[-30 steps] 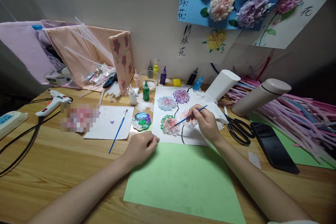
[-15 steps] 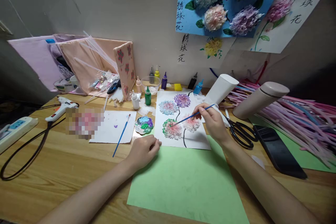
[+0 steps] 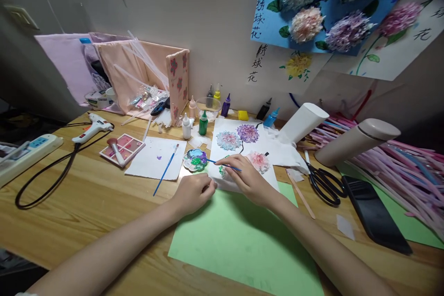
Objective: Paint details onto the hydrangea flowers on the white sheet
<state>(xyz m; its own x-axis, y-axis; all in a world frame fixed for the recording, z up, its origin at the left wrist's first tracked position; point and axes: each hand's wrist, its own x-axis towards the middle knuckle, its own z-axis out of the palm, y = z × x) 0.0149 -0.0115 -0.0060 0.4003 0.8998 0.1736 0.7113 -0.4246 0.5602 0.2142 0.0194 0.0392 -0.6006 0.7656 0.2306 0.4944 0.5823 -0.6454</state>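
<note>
My right hand pinches a thin blue paintbrush whose tip reaches left to the flower-shaped paint palette. The hand lies over the lower left of a white sheet with painted flowers and hides one of them in part. My left hand rests curled with closed fingers on the sheet's lower left corner, pressing it down on the green paper. A second blue brush lies on a smaller white sheet to the left.
Small paint bottles stand at the back by the wall. Scissors, a black phone, two beige cylinders and a heap of pink straws lie right. A glue gun, a power strip and a pink makeup palette lie left.
My right hand has swung the brush from the green-and-pink flower leftward and down to the palette. The view shifted a little; my left hand stays on the sheet's corner.
</note>
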